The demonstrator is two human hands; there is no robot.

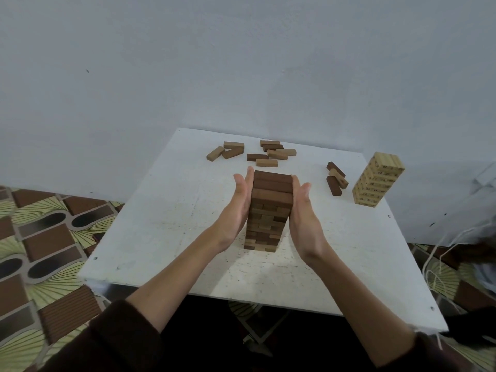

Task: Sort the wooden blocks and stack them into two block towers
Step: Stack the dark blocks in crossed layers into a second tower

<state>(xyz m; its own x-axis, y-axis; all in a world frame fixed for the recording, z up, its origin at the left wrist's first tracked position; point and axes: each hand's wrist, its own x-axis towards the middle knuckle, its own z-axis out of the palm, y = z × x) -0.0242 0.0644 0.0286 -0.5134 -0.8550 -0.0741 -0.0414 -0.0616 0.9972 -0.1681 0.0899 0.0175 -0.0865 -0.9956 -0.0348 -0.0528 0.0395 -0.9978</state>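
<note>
A tall tower of dark and mid-brown wooden blocks [269,208] stands in the middle of the white table [166,224]. My left hand [237,205] lies flat against the tower's left side, fingers straight and pointing away from me. My right hand [303,208] presses flat on its right side in the same way. A second tower of pale printed blocks [377,179] stands at the table's right edge. Several loose brown blocks [257,154] lie scattered near the far edge, and three more loose blocks [335,178] lie left of the pale tower.
The table stands against a grey wall [241,63]. A patterned brown and green floor mat [45,251] shows on the left. White cords [440,253] hang past the table's right side.
</note>
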